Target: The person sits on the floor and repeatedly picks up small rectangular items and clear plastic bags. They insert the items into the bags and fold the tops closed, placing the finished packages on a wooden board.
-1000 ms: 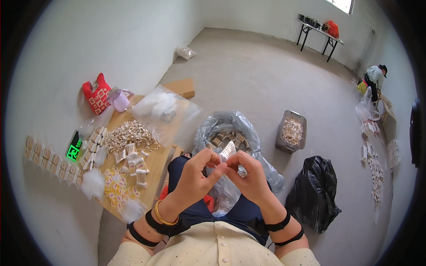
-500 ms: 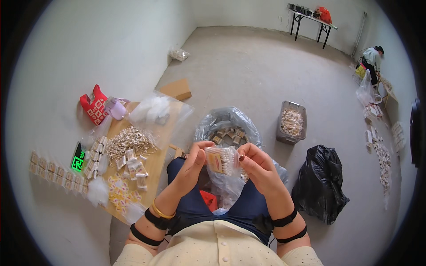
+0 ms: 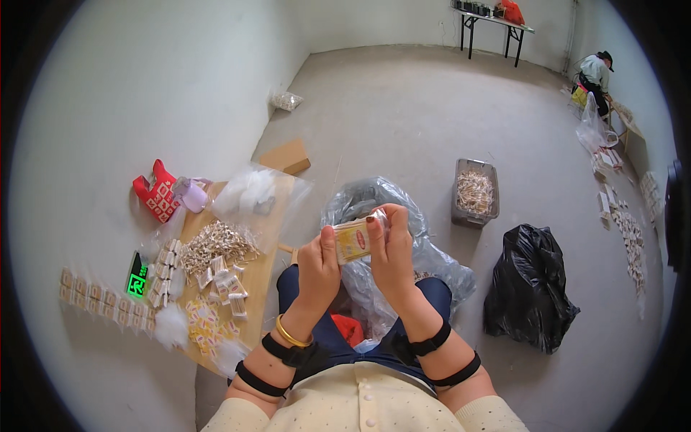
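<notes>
A small clear packet of cotton swabs (image 3: 351,243) with a yellow label is held up over my lap. My left hand (image 3: 319,268) grips its left end, thumb along the edge. On its right end my right hand (image 3: 392,252) is closed, thumb on the front and fingers behind the top corner. Below and beyond the packet a large clear plastic bag (image 3: 432,252) spreads open between my knees; its contents are mostly hidden by my hands. To my left, the wooden table (image 3: 260,288) bears a heap of loose swabs (image 3: 216,245), several filled packets (image 3: 229,284) and yellow labels (image 3: 209,327).
A grey bin of swabs (image 3: 475,193) and a black plastic bag (image 3: 531,288) stand on the floor to the right. A cardboard box (image 3: 286,156) lies beyond the table. Rows of packets (image 3: 104,301) line the left. Far right, another person (image 3: 596,75) bends over work.
The packet has turned so its labelled face shows more, and it sits slightly higher. My right hand has shifted left, its thumb now over the packet's front. The whole view has shifted slightly.
</notes>
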### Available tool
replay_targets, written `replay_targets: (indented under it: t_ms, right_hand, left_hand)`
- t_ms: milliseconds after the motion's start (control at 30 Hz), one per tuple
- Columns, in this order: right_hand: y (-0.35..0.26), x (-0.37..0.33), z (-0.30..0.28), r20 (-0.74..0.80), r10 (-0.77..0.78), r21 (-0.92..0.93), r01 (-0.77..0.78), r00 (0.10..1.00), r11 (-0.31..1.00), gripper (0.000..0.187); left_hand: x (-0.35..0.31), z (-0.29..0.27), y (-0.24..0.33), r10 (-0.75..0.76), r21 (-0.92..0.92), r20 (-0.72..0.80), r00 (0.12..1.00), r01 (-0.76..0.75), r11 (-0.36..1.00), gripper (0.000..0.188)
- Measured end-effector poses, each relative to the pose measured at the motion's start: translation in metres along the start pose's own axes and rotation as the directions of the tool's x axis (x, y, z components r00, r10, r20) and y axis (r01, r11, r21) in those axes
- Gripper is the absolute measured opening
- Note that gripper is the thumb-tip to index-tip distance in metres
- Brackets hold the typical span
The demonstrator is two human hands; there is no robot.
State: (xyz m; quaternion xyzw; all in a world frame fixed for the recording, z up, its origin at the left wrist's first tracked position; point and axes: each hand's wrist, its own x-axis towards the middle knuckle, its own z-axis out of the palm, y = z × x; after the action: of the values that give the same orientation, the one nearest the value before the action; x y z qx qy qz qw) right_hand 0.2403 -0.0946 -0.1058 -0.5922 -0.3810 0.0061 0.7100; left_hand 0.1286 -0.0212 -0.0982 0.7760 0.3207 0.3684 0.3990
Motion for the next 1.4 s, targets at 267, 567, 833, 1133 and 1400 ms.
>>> replay_targets:
  t_ms: [267, 567, 833, 1133, 1400]
  right_hand:
    - [-0.010, -0.007, 0.001, 0.019, 0.158, 0.089, -0.159, 0.987, 0.983, 0.029]
    - [0.019, -0.019, 0.013, 0.105, 0.398, 0.479, -0.397, 0.911, 0.783, 0.041]
    - [0.016, -0.023, 0.014, 0.051, 0.378, 0.413, -0.364, 0.924, 0.835, 0.037]
    - [0.039, -0.025, 0.005, 0.060, 0.549, 0.525, -0.495, 0.833, 0.693, 0.035]
    - [0.063, -0.016, -0.018, 0.011, 0.553, 0.597, -0.449, 0.833, 0.665, 0.035]
  left_hand:
    - [0.001, -0.012, 0.009, 0.332, 0.276, -0.024, 0.943, -0.313, 0.909, 0.036]
    - [-0.006, -0.012, 0.014, 0.283, 0.030, -0.041, 0.958, -0.282, 0.959, 0.031]
    - [-0.005, -0.002, 0.007, 0.297, 0.043, -0.098, 0.950, -0.294, 0.955, 0.028]
    - [0.001, 0.002, -0.003, 0.435, 0.297, -0.019, 0.900, -0.411, 0.862, 0.027]
    - [0.009, 0.006, -0.012, 0.182, -0.121, -0.028, 0.983, -0.184, 0.975, 0.026]
